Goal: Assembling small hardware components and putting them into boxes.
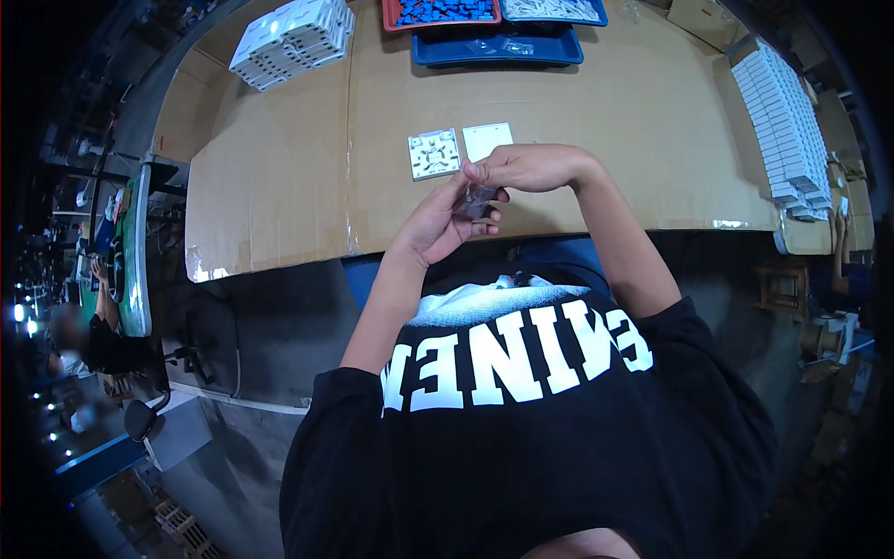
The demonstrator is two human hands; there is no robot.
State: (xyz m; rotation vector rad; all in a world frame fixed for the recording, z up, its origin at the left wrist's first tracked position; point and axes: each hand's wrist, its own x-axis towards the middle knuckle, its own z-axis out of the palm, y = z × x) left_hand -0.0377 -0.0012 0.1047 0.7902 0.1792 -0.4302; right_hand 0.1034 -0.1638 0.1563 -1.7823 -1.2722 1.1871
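Over the table's near edge, my left hand (pixel 436 224) is closed around a small clear plastic bag (pixel 475 201); small contents cannot be made out. My right hand (pixel 533 169) bends in from the right, thumb and fingers pinching the same bag near its top. Just beyond the hands lies an open white plastic box base (pixel 434 155) with moulded fittings inside. Beside it, partly covered by my right hand, is a flat white cover (pixel 486 139).
Cardboard covers the table (pixel 279 177). White boxes are stacked at the far left (pixel 293 42) and the right (pixel 782 121). At the far side stand a red tray (pixel 441 25) of blue parts and blue trays (pixel 498 61). Other people work at both sides.
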